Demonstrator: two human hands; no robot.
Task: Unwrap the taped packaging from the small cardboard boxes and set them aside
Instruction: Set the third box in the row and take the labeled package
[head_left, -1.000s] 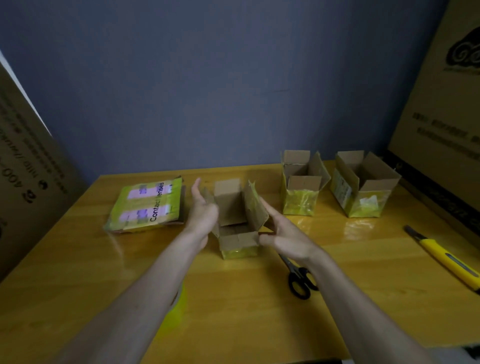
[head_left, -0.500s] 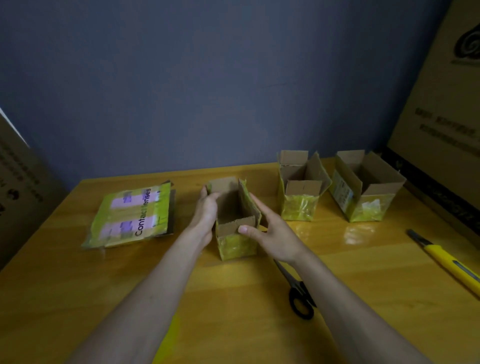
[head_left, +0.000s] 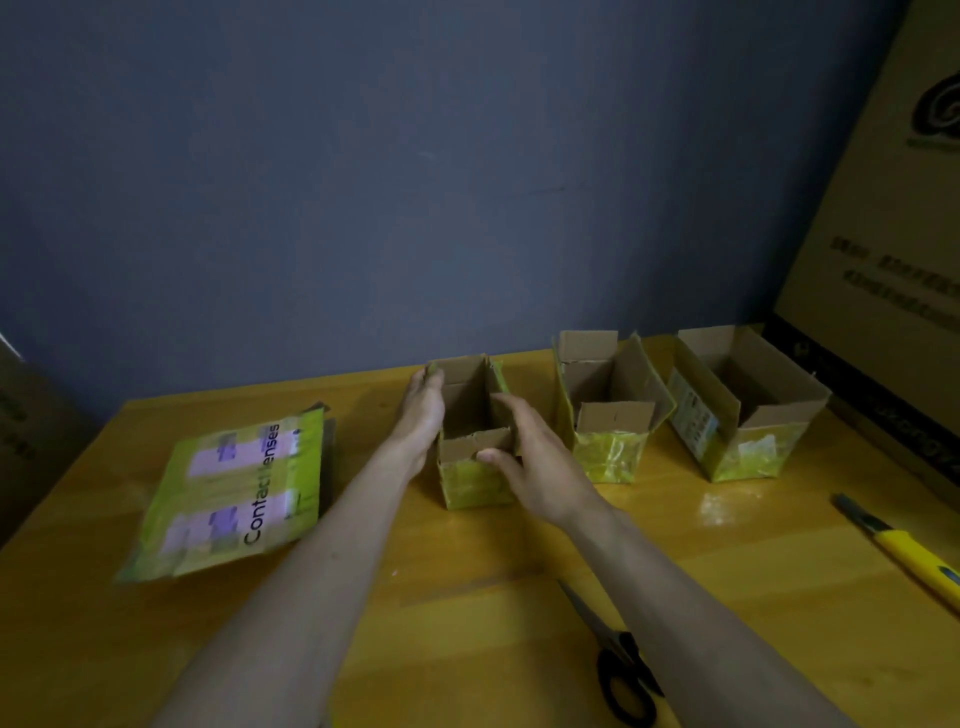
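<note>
- Head view: we have the open small box (head_left: 475, 470) standing on the wooden table (head_left: 467, 597) between our two hands, left of the row formed by the second open box (head_left: 608, 415) and the third open box (head_left: 748, 415)
- Our left hand (head_left: 422, 415) lies flat against the box's left wall, fingers straight and reaching toward its far corner; it presses more than it grips
- Our right hand (head_left: 535, 457) sits on the right wall, thumb hooked over the near flap, fingers along the side flap, so it holds the box
- The box's long axis runs away from us; both hands are equally near, one on each long side
- We judge any setting aside turns on the gap to the second box, just beside the right hand
- Hidden: the box's right wall and far fingertips; whether tape remains on its underside we cannot tell
- The flat green packet (head_left: 234, 493) is blurred; scissors (head_left: 613, 665) and yellow knife (head_left: 904, 551) lie well apart from both hands
</note>
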